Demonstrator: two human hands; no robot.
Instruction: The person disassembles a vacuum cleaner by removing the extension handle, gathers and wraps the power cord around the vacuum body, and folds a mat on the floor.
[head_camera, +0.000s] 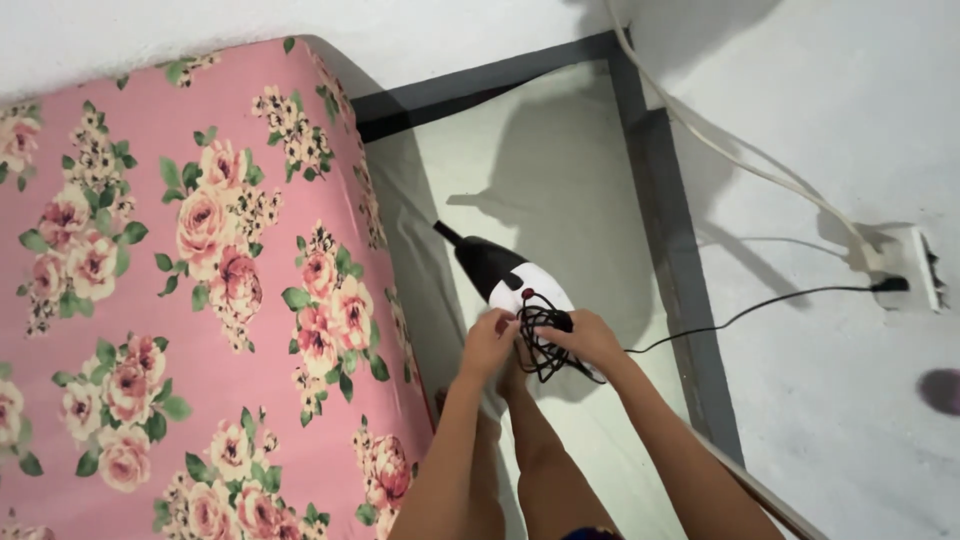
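Hands (540, 340) on vacuum's tangled cord (540, 345)

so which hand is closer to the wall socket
Right. The right hand is on the cord bundle, toward the socket; the left hand is farther off, nearer the mattress.

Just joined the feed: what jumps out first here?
The pink floral mattress fills the left half of the view. Right of it, at centre, the left hand and right hand meet on a tangled black cord bunched against a black-and-white handheld vacuum. The cord runs right to a wall socket.
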